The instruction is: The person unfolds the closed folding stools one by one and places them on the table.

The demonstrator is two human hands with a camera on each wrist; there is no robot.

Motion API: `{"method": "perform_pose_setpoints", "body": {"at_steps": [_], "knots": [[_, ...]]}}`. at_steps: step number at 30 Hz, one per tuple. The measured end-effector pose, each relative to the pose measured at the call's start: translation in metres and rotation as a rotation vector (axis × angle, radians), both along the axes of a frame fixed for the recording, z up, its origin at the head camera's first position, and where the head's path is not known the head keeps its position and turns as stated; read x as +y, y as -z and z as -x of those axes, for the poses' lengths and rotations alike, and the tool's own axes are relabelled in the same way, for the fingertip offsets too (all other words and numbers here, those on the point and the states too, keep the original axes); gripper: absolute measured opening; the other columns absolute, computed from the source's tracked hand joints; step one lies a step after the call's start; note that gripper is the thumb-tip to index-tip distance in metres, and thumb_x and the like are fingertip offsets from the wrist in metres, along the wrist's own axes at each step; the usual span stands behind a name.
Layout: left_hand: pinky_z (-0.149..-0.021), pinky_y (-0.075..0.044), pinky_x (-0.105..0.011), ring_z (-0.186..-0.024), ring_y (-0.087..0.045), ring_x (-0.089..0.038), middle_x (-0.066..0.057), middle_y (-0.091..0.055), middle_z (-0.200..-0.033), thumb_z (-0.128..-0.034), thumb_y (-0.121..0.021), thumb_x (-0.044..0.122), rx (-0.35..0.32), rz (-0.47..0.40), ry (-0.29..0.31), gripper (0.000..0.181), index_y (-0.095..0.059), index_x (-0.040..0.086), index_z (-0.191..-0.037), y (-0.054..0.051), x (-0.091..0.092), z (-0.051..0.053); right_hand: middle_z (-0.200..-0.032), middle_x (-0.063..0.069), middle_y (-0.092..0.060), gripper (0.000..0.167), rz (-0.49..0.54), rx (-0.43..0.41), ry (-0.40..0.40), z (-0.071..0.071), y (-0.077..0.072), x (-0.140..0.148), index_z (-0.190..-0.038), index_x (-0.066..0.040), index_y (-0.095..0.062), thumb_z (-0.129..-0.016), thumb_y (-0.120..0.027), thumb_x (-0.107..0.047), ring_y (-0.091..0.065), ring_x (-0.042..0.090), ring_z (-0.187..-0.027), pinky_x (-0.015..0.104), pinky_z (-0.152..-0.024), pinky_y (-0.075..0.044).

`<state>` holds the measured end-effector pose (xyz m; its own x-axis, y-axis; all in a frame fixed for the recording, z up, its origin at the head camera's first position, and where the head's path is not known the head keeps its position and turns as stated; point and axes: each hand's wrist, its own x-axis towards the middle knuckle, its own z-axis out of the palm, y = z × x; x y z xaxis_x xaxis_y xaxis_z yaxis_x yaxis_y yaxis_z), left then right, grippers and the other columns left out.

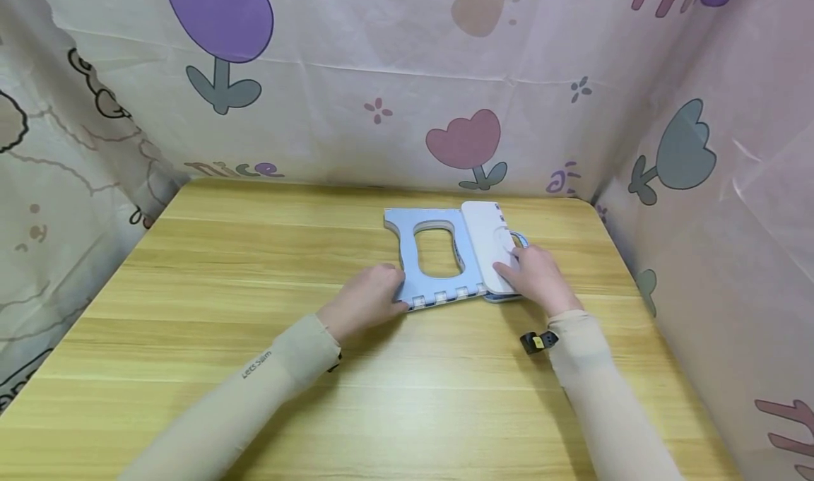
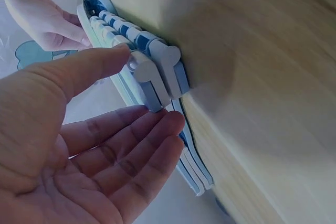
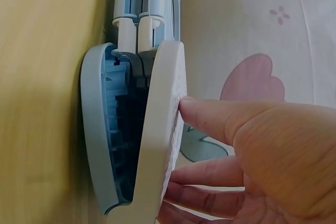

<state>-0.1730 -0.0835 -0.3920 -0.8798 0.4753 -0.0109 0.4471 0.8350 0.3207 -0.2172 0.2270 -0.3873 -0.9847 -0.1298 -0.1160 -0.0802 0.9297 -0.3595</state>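
Observation:
A light-blue and white folding step stool [image 1: 470,237] lies folded flat on the wooden table, its white panel [image 1: 485,244] on the right and blue leg frame on the left. My left hand [image 1: 372,294] holds the leg frame's near left corner. In the left wrist view, the thumb [image 2: 100,66] lies on the hinged edge, with the fingertips against the side below. My right hand [image 1: 537,276] rests on the white panel, near a blue handle [image 1: 519,239]. The right wrist view shows its thumb [image 3: 210,116] and fingertips touching the panel's outer face. A gap separates this panel from the blue shell [image 3: 94,129].
The wooden table [image 1: 191,304] reaches out on both sides of the stool. Patterned cloth [image 1: 356,78] hangs behind the table and along its left and right sides. A black wrist device [image 1: 537,342] sits at my right cuff.

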Motion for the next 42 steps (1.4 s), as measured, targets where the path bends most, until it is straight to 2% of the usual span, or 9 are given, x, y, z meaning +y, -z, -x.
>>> {"method": "perform_pose_setpoints", "body": {"at_steps": [5, 9, 17, 25, 27, 32, 35, 39, 42], "knots": [[-0.068, -0.056, -0.031, -0.074, -0.059, -0.016, -0.007, -0.071, -0.089, -0.0882, -0.09, 0.023, -0.019, 0.023, -0.032, 0.031, -0.074, 0.001, -0.103, -0.003, -0.01, -0.001, -0.146, 0.039, -0.058, 0.067, 0.011, -0.015, -0.013, 0.003, 0.002, -0.011, -0.149, 0.015, -0.052, -0.109, -0.062, -0.037, -0.06, 0.039, -0.114, 0.056, -0.108, -0.053], [-0.067, -0.055, -0.031, -0.073, -0.058, -0.016, -0.006, -0.07, -0.087, -0.087, -0.09, 0.021, -0.018, 0.023, -0.037, 0.03, -0.073, 0.0, -0.101, -0.006, -0.018, -0.002, -0.147, 0.038, -0.057, 0.067, 0.03, -0.022, -0.019, 0.004, 0.003, -0.018, -0.151, 0.013, -0.05, -0.108, -0.063, -0.037, -0.059, 0.037, -0.112, 0.053, -0.102, -0.053], [-0.065, -0.053, -0.031, -0.071, -0.056, -0.017, -0.006, -0.067, -0.085, -0.0853, -0.091, 0.02, -0.011, 0.003, -0.038, 0.03, -0.072, 0.0, -0.097, -0.005, -0.03, -0.004, -0.11, 0.025, -0.065, 0.053, 0.055, 0.017, -0.043, 0.005, 0.006, -0.029, -0.133, 0.011, -0.065, -0.107, -0.066, -0.035, -0.057, 0.031, -0.093, 0.041, -0.079, -0.05], [-0.064, -0.051, -0.03, -0.071, -0.056, -0.017, -0.005, -0.066, -0.083, -0.0848, -0.091, 0.02, -0.02, 0.012, -0.055, 0.032, -0.072, -0.001, -0.098, -0.008, -0.037, -0.006, -0.12, 0.029, -0.067, 0.057, 0.077, 0.034, -0.053, 0.005, 0.006, -0.036, -0.139, 0.012, -0.062, -0.107, -0.066, -0.035, -0.059, 0.032, -0.098, 0.049, -0.091, -0.055], [-0.066, -0.054, -0.032, -0.073, -0.058, -0.018, -0.007, -0.068, -0.086, -0.0855, -0.091, 0.021, -0.013, 0.017, -0.058, 0.034, -0.072, -0.001, -0.102, -0.008, -0.037, -0.005, -0.123, 0.03, -0.067, 0.059, 0.084, 0.035, -0.058, 0.005, 0.006, -0.036, -0.142, 0.011, -0.061, -0.107, -0.066, -0.035, -0.06, 0.033, -0.1, 0.049, -0.091, -0.055], [-0.073, -0.06, -0.036, -0.08, -0.061, -0.019, -0.013, -0.067, -0.101, -0.085, -0.093, 0.026, 0.046, 0.043, -0.043, 0.048, -0.071, -0.001, -0.118, -0.005, -0.031, -0.006, -0.139, 0.034, -0.062, 0.063, 0.123, 0.014, -0.03, 0.005, 0.008, -0.032, -0.15, 0.01, -0.054, -0.107, -0.066, -0.035, -0.061, 0.038, -0.118, 0.054, -0.105, -0.055], [-0.073, -0.059, -0.037, -0.081, -0.059, -0.02, -0.012, -0.063, -0.103, -0.0842, -0.093, 0.027, 0.088, 0.06, -0.024, 0.05, -0.071, 0.0, -0.12, -0.004, -0.026, -0.006, -0.125, 0.03, -0.065, 0.061, 0.142, -0.029, 0.008, 0.004, 0.009, -0.025, -0.148, 0.009, -0.056, -0.108, -0.063, -0.036, -0.063, 0.034, -0.105, 0.047, -0.092, -0.057], [-0.072, -0.058, -0.036, -0.08, -0.056, -0.02, -0.011, -0.062, -0.099, -0.0844, -0.092, 0.025, 0.117, 0.085, -0.008, 0.044, -0.073, 0.0, -0.116, -0.004, -0.021, -0.005, -0.103, 0.02, -0.066, 0.056, 0.155, -0.071, 0.03, 0.004, 0.011, -0.019, -0.14, 0.008, -0.063, -0.109, -0.061, -0.039, -0.058, 0.025, -0.085, 0.034, -0.07, -0.046], [-0.073, -0.058, -0.036, -0.079, -0.058, -0.02, -0.011, -0.065, -0.097, -0.0846, -0.093, 0.024, 0.119, 0.095, -0.004, 0.042, -0.074, 0.0, -0.113, -0.003, -0.019, -0.004, -0.102, 0.018, -0.067, 0.05, 0.161, -0.086, 0.031, 0.005, 0.012, -0.017, -0.128, 0.005, -0.068, -0.108, -0.061, -0.041, -0.057, 0.024, -0.084, 0.03, -0.069, -0.045]]}}
